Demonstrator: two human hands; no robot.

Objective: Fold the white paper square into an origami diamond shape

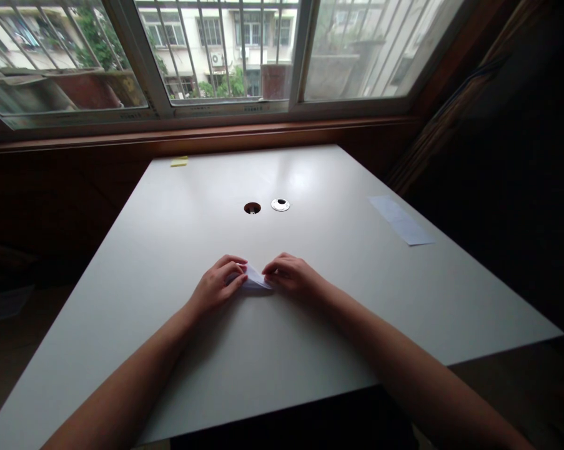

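A small folded piece of white paper [254, 279] lies on the white table [178, 250] in front of me. My left hand [218, 285] rests on its left side, fingers curled and pressing it down. My right hand [291, 275] pinches its right end with fingers drawn together. Most of the paper is hidden under the two hands; only a pointed fold shows between them.
A white paper strip [400, 220] lies at the table's right edge. A round cable hole [252, 207] and its white cap [280, 204] sit mid-table. A yellow sticky pad [179, 161] lies at the far edge under the window. Dark wood panelling surrounds the table.
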